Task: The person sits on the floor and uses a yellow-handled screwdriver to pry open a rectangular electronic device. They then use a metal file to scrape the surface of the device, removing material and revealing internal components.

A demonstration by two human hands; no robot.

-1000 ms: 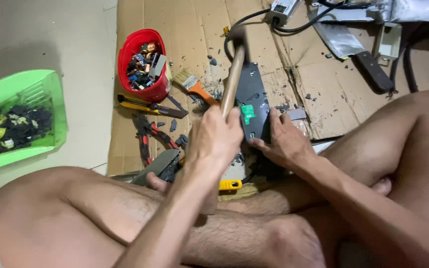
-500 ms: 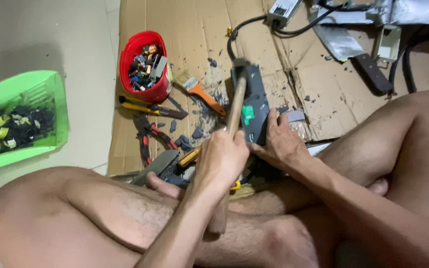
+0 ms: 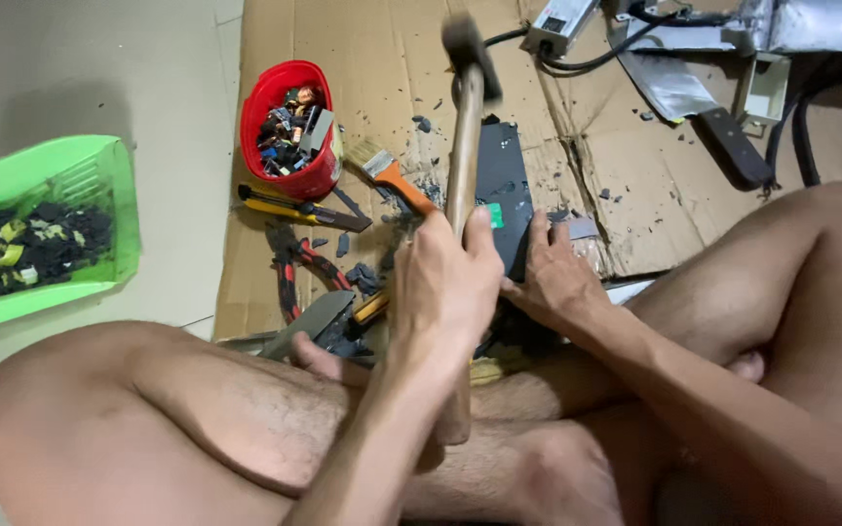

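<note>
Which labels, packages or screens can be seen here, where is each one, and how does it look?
Green label: small square sticker on the black flat device, beside the left hand.
White label: small rectangle on the grey power box, top centre.
No screens or packages.

Only 1 view exists, taken from a camera on the person's head, so no second view overlaps it. It looks steeply down and forward over the crossed legs, which fill the bottom of the frame close to the lens. The left hand (image 3: 445,282) and right hand (image 3: 553,282) sit near centre, at arm's length. Beyond them the cardboard sheet (image 3: 382,78) runs to the top edge, with the green tray (image 3: 99,175) at far left.
</note>
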